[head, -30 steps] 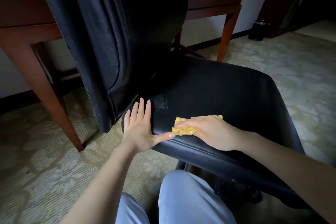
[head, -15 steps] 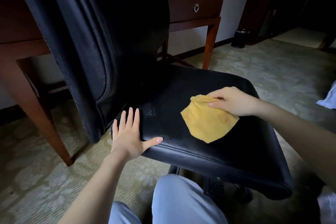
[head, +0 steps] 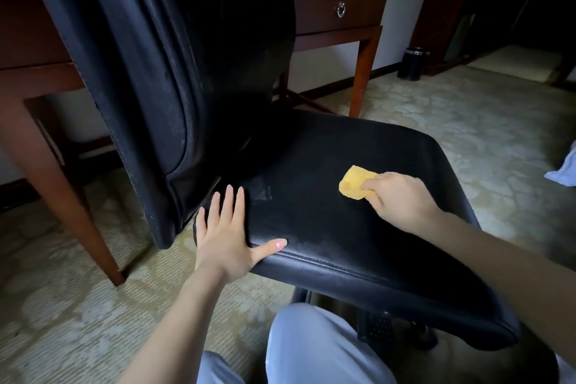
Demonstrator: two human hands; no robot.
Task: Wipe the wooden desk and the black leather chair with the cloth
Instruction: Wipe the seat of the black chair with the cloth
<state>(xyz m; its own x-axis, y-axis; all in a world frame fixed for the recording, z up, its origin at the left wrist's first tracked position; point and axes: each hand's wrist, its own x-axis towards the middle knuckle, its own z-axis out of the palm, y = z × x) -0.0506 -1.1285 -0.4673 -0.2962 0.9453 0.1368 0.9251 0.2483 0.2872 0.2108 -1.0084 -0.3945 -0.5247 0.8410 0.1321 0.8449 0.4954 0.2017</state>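
Cloth point(head: 353, 185) bunched under right hand point(head: 397, 196) on chair seat point(head: 327, 227); left hand point(head: 226, 235) lies flat, fingers spread, on seat edge.

Black leather seat pad point(head: 327, 221): bare stretch between left hand point(head: 227, 237), flat on near-left corner, and right hand point(head: 402, 199), gripping crumpled yellow cloth point(head: 353, 185) toward right side. Far half of pad bare too. Tall black leather backrest point(head: 174, 56) walls off left rear edge. Dark brown wooden desk point(head: 339, 15) behind, legs flanking chair. Pale-trousered knee point(head: 318, 343) just beside front edge. Patterned beige carpet point(head: 467, 121) open right of chair; small black cylindrical bin point(head: 413, 64) well apart, by wall.
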